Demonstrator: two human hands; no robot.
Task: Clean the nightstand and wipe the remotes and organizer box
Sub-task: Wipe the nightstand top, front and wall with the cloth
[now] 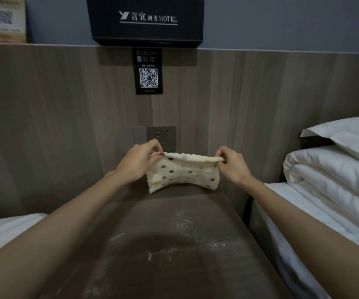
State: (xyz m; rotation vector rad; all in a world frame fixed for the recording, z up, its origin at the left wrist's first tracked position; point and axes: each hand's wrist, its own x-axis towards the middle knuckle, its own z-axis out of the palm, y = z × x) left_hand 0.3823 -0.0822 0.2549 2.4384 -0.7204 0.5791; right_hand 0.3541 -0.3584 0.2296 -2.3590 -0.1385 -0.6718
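A cream cloth with coloured dots [180, 173] hangs folded over the far end of the dark brown nightstand [174, 244]. My left hand [139, 160] pinches its upper left corner. Its upper right corner is pinched by my right hand [231, 161], so the top edge is stretched between both hands. White dusty smears lie on the nightstand top [182, 225]. A black organizer box marked HOTEL [146, 20] stands on the ledge above the wooden headboard panel. No remotes are in view.
A wall socket [161, 135] sits just behind the hands. A black QR-code tag [149, 71] hangs below the box, and a card [2, 19] stands at the ledge's left. White beds flank the nightstand; a pillow and folded duvet [336, 169] lie on the right.
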